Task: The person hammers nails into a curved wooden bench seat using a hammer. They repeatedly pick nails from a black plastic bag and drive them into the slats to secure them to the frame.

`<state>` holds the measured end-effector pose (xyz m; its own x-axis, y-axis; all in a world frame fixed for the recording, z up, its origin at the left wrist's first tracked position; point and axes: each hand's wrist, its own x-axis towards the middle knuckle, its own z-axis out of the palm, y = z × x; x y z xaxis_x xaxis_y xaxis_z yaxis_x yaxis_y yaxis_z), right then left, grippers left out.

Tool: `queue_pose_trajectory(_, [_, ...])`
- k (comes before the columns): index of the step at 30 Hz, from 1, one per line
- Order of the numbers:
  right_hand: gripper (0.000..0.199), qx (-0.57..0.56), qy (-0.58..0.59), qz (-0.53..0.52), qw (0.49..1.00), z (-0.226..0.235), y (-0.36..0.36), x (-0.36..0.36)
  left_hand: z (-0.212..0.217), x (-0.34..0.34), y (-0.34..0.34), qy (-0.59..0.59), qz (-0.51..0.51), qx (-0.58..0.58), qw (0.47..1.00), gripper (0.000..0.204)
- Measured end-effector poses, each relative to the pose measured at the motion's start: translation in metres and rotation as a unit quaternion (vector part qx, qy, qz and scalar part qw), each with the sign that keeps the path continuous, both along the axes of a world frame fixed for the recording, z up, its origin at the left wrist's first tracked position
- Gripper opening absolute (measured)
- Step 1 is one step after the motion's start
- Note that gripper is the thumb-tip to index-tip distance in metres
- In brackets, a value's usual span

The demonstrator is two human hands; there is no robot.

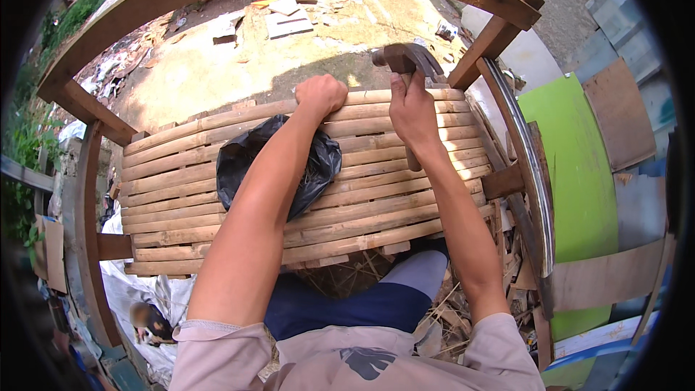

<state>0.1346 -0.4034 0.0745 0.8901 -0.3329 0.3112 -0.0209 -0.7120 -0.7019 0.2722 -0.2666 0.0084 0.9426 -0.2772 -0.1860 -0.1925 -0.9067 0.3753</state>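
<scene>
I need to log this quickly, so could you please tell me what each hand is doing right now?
Left hand: closed in a fist, pressing on the far bamboo slats.
Right hand: closed around the hammer handle.

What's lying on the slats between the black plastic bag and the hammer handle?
Nothing loose: the head view shows bare wooden slats between the black bag and the hammer gripped in the right hand.

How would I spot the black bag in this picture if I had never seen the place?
Find the wooden frame with its deck of pale bamboo slats in the middle of the view. On those slats, partly under the person's left forearm, lies the black plastic bag. It is the only dark, crumpled, glossy thing there; everything around it is straight, light-coloured slats.
</scene>
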Motion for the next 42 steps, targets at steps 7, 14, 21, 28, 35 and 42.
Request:
queue_pose_trajectory(7, [0.047,-0.028,0.108,0.007,0.994,0.028,-0.004,0.012,0.005,-0.002,0.004,0.017,0.006,0.023,1.0,0.048])
queue_pose_trajectory(14, [0.045,-0.073,0.16,-0.023,0.984,-0.017,-0.006,0.012,0.013,-0.01,-0.006,0.027,0.003,0.018,0.999,0.047])
queue_pose_trajectory(21, [0.047,-0.011,0.106,-0.037,0.994,0.008,0.01,-0.006,0.007,-0.004,0.002,0.009,0.007,0.0,1.0,0.051])
queue_pose_trajectory(28, [0.048,0.012,0.145,-0.022,0.989,0.014,0.005,0.003,0.006,-0.003,0.006,0.011,0.005,-0.001,1.0,0.052])
queue_pose_trajectory(35, [0.047,0.043,0.293,0.027,0.955,0.035,0.004,0.016,0.007,-0.005,0.0,0.022,0.006,-0.01,1.0,0.051])
queue_pose_trajectory(42, [0.05,-0.105,0.117,-0.039,0.987,-0.027,-0.005,0.008,0.011,-0.006,-0.008,0.026,-0.008,0.008,1.0,0.048])
